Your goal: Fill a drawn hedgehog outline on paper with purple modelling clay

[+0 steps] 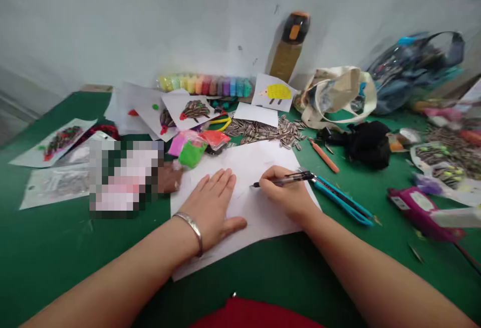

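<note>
A large white sheet of paper (263, 220) lies on the green table in front of me, with faint lines on it. My left hand (210, 207) rests flat on its left half, fingers stretched out and a silver bracelet at the wrist. On the right half, my right hand (283, 192) grips a black pen (287, 179), whose tip is at or just above the paper; contact is not clear. Just right of that hand lies a turquoise box cutter (343, 201). Packets of coloured clay (191, 152), pink, green and red, sit at the sheet's upper left edge.
Sunflower seeds (263, 131) are heaped behind the sheet. Hedgehog pictures (193, 109) lie at the back left, near a row of coloured clay (206, 85). A bottle (289, 47) stands by the wall. A cloth bag (338, 95), an orange tool (324, 155) and a magenta glue gun (423, 212) are right.
</note>
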`<move>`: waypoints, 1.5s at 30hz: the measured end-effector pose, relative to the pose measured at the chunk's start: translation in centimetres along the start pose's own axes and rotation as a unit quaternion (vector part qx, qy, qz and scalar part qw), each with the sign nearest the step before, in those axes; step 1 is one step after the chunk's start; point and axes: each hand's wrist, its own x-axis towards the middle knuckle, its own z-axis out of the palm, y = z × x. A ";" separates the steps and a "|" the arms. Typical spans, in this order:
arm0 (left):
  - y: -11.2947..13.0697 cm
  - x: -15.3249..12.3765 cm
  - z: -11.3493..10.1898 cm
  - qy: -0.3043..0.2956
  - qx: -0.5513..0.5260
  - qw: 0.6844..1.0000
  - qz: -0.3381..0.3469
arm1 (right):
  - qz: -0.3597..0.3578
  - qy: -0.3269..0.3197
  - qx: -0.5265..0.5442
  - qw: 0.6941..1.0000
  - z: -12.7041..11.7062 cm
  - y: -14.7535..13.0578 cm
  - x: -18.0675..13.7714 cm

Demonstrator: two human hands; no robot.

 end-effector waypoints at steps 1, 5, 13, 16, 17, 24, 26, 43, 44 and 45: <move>-0.1 0.0 0.2 0.014 -0.002 1.000 0.005 | 0.003 -0.001 0.000 1.000 0.0 0.0 0.1; -0.3 0.1 0.6 0.037 -0.007 0.999 0.014 | 0.021 0.003 -0.006 1.000 -0.2 0.0 0.2; -0.3 0.1 0.3 0.029 -0.005 0.999 0.013 | 0.021 0.039 -0.036 0.998 -1.1 0.1 0.5; -0.2 0.1 0.2 0.020 -0.001 1.000 0.010 | 0.015 0.063 -0.063 0.996 -1.4 0.3 0.7; -0.2 0.1 0.2 0.018 0.002 1.000 0.010 | 0.014 0.067 -0.065 0.996 -1.5 0.4 0.8; -0.2 0.1 0.0 0.013 0.010 1.000 0.009 | 0.014 0.069 -0.078 0.994 -2.2 0.4 0.9; -0.2 0.1 0.0 0.010 0.008 1.000 0.008 | 0.022 0.065 -0.093 0.993 -2.5 0.3 0.9; -0.2 0.1 0.1 0.008 -0.005 1.000 0.003 | 0.093 -0.012 -0.153 0.984 -4.5 -0.3 0.7; -0.3 0.1 0.1 0.014 -0.006 1.000 0.006 | 0.090 -0.004 -0.137 0.986 -4.6 -0.3 0.8; -0.3 0.0 0.2 0.020 -0.008 1.000 0.010 | 0.079 0.009 -0.116 0.990 -4.6 -0.4 0.8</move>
